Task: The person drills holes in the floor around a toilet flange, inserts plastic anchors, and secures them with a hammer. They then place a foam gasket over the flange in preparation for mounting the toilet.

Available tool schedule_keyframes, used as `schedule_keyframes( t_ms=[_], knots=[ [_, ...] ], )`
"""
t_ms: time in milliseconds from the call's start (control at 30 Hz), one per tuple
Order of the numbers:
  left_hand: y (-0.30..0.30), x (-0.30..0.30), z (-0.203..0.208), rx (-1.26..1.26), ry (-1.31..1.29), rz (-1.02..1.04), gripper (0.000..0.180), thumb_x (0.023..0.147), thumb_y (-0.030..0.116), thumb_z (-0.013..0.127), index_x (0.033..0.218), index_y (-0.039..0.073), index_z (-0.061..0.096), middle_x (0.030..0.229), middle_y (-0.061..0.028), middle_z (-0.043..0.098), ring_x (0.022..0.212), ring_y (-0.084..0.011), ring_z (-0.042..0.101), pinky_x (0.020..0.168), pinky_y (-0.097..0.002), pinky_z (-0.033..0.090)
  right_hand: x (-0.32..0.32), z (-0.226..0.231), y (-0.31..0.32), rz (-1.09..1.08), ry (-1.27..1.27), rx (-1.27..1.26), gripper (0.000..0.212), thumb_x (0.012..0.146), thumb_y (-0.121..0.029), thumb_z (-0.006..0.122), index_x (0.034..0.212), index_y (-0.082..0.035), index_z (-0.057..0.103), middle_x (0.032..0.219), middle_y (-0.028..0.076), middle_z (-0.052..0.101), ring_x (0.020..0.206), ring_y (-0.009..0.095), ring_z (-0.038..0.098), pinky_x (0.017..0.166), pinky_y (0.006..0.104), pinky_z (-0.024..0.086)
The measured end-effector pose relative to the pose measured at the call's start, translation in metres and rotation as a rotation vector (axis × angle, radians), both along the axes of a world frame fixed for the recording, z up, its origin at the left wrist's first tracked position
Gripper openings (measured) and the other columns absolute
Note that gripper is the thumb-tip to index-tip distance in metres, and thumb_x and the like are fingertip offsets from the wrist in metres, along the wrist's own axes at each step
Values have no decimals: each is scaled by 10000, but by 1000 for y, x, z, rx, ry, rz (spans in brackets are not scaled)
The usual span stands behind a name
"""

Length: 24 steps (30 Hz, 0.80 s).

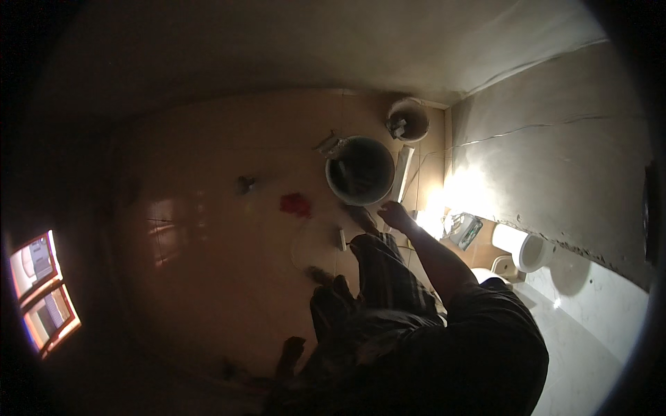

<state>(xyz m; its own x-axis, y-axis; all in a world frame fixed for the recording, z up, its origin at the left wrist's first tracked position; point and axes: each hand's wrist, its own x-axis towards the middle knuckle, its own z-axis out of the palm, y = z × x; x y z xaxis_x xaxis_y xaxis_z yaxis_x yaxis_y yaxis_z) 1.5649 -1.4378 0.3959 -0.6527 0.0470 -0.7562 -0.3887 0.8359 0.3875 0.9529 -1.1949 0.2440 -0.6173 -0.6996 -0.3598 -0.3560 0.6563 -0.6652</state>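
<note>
My right hand [394, 214] hangs over the floor just below a large round bucket [360, 170], apart from its rim. Its fingers look loosely curled, and nothing shows in them. Dark contents lie inside the bucket, too dim to make out. A grey flat tool or piece [331, 144] rests at the bucket's upper left rim. Beside the bucket's right side lies a long pale strip [404, 172]. My left hand [293, 348] is low at my left side, a dark outline whose fingers cannot be made out.
A smaller bucket [408, 119] with something in it stands by the far wall. A red cloth-like patch [296, 204] and a small dark object [245, 184] lie on the tiled floor [229, 270]. At right are a bright lamp [431, 223], a cable [513, 130] along the wall and a white cylindrical container [528, 251].
</note>
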Motion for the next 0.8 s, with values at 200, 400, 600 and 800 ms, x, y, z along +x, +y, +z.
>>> schedule_keyframes(
  t_ms=[200, 400, 600, 800],
  knots=[
    [58, -196, -37, 369, -378, 946, 381, 1042, 360, 547, 1197, 42, 690, 1069, -148, 703, 1017, -309, 669, 944, -418, 512, -58, -136, -120, 480, 249, 485, 278, 840, -170, 656, 1091, -62, 704, 1002, 179, 731, 981, 354, 704, 795, 483, 577],
    [111, -214, -105, 183, -558, 728, 474, 1001, 542, 540, 1180, 143, 722, 1136, -160, 732, 1071, -333, 701, 954, -444, 536, -52, -241, -154, 362, 204, 513, 291, 856, -190, 662, 1116, -61, 690, 977, 179, 727, 929, 346, 697, 762, 470, 572],
    [127, -196, -114, 83, -559, 767, 423, 982, 515, 567, 1059, 129, 722, 1009, -161, 744, 930, -371, 726, 871, -500, 558, -43, -290, -150, 331, 273, 488, 307, 873, -209, 668, 1141, -61, 676, 953, 179, 724, 877, 339, 691, 730, 457, 567],
    [139, -183, -120, 122, -384, 772, 386, 977, 461, 593, 992, 91, 702, 933, -169, 733, 863, -390, 716, 805, -515, 556, -73, -300, -153, 349, 324, 444, 324, 889, -229, 674, 1166, -61, 661, 928, 180, 720, 826, 331, 685, 698, 444, 562]
  ],
)
